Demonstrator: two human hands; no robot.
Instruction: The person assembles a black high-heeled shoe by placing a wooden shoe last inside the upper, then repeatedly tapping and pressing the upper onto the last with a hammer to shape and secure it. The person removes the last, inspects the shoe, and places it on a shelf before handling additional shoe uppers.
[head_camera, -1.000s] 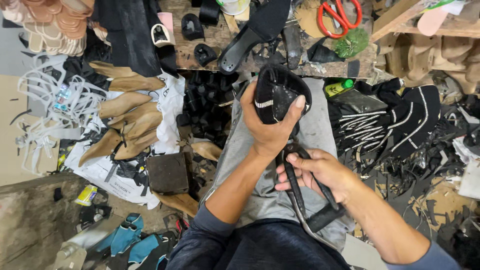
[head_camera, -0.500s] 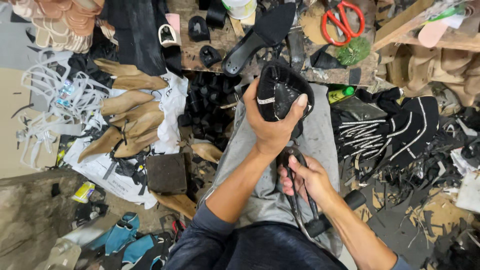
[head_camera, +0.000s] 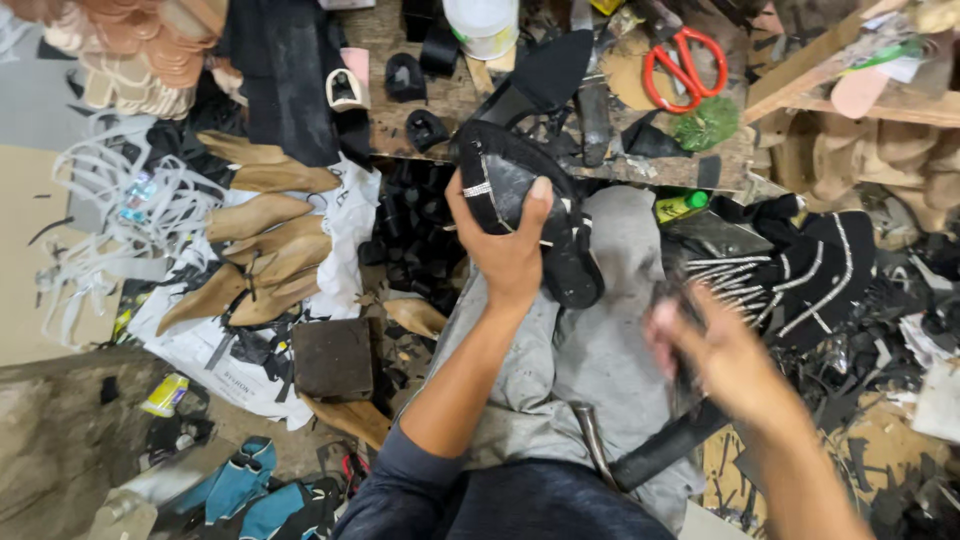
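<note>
Right hand (head_camera: 725, 360) swung out rightward, blurred, grip unclear, left hand (head_camera: 505, 240) clasping black shoe (head_camera: 530, 210) above crowded bench edge (head_camera: 560, 165)

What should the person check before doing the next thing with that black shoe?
1. Left hand grips the black shoe: ok.
2. Shoe rests over the grey cloth on the lap: ok.
3. Right hand steady: not ok, it is blurred.
4. What the right hand holds: cannot tell.
5. Dark-handled tool close on the lap: ok.
6. Red scissors apart on the bench: ok.
</note>
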